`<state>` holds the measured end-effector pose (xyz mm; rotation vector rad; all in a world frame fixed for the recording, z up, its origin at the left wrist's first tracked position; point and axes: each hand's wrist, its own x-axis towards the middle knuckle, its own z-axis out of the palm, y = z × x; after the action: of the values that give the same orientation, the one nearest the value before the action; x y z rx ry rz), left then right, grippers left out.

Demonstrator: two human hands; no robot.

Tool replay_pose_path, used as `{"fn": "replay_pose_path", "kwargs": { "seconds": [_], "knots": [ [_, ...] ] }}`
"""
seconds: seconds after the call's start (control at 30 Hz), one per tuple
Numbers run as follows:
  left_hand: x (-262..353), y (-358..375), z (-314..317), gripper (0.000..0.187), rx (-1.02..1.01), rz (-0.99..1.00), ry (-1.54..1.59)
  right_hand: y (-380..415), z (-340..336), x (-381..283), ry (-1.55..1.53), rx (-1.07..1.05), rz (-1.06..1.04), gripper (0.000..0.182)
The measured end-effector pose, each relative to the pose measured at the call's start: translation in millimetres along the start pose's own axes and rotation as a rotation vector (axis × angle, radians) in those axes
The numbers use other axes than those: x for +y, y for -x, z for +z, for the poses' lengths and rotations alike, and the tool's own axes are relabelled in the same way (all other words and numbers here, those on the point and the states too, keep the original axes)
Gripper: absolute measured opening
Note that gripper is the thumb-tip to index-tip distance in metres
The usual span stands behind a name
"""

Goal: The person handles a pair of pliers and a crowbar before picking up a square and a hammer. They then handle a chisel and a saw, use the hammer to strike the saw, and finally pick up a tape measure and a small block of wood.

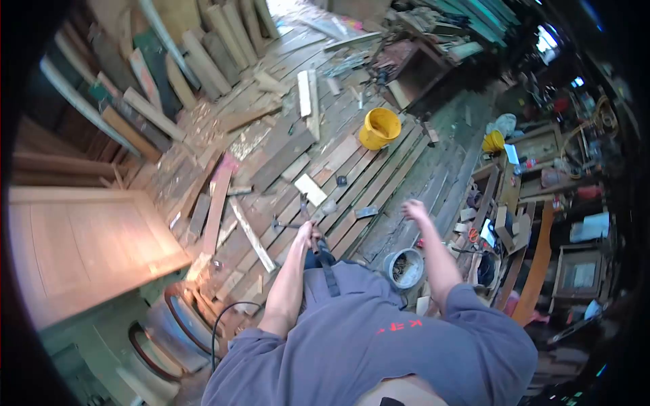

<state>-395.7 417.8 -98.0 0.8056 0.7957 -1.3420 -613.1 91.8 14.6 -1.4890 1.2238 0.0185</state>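
Observation:
My left hand (308, 234) is closed around the handles of dark metal tools (303, 208), which look like a hammer and pincers, in front of my body. My right hand (413, 210) is held out to the right above the floor, its fingers curled; whether anything is in them is too small to tell. Below my right hand stands a grey bucket (391, 266) with small pieces inside. Between and beyond my hands, a small grey block (366, 212) and a pale wood block (310, 190) lie on the slatted boards (379, 177).
A yellow bucket (379, 128) stands on the boards ahead. Wooden panels (95, 250) are at the left, with planks (203, 64) leaning behind. Loose offcuts litter the floor. A cluttered workbench (535, 223) runs along the right. A black cable (215, 331) curves at lower left.

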Motion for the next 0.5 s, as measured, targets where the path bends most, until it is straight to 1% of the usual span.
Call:
{"fn": "replay_pose_path", "kwargs": {
  "seconds": [0.03,0.07,0.1,0.13,0.17,0.2,0.27,0.3,0.33,0.4,0.43,0.47,0.5],
  "knots": [
    [1.7,4.3,3.8,0.023,-0.011,0.004,0.031,-36.6,28.9,30.0,-0.123,-0.111,-0.113,0.016],
    [3.2,10.5,7.3,0.023,0.019,0.009,0.002,-44.8,55.5,39.1,0.008,-0.210,-0.144,0.016],
    [4.5,17.6,13.8,0.031,0.015,-0.006,-0.035,-30.5,83.6,33.2,0.245,-0.157,-0.334,0.017],
    [5.7,22.1,17.8,0.039,0.014,-0.022,-0.072,17.4,100.7,2.9,0.111,-0.213,-0.226,0.017],
    [7.1,20.9,19.3,0.038,-0.007,-0.096,-0.045,40.8,111.0,-2.3,0.067,-0.266,-0.209,0.012],
    [9.3,13.9,18.2,0.038,-0.017,-0.112,-0.036,42.2,121.1,20.5,-0.003,-0.269,-0.175,0.014],
    [4.1,-0.8,12.3,0.038,-0.030,-0.154,-0.002,52.9,122.9,66.8,-0.024,-0.240,-0.063,0.014],
    [-1.7,12.5,24.3,0.038,0.005,-0.167,0.018,49.2,119.0,104.7,0.010,-0.231,-0.018,0.015],
    [-6.8,13.5,28.4,0.038,-0.007,-0.175,-0.016,49.1,109.7,136.0,0.045,-0.225,0.018,0.017],
    [-15.8,10.0,28.1,0.039,-0.047,-0.178,-0.075,85.4,83.7,155.2,-0.025,-0.132,0.180,0.021],
    [-19.7,1.6,25.3,0.040,-0.065,-0.165,-0.102,91.2,73.8,178.8,-0.002,-0.090,0.256,0.022],
    [-20.6,-12.8,19.4,0.039,-0.016,-0.235,-0.060,92.8,62.0,203.1,0.022,-0.047,0.333,0.023],
    [-24.3,-13.8,21.1,0.038,-0.040,-0.262,-0.072,99.5,49.1,218.7,-0.023,-0.067,0.427,0.021]
  ]
}}
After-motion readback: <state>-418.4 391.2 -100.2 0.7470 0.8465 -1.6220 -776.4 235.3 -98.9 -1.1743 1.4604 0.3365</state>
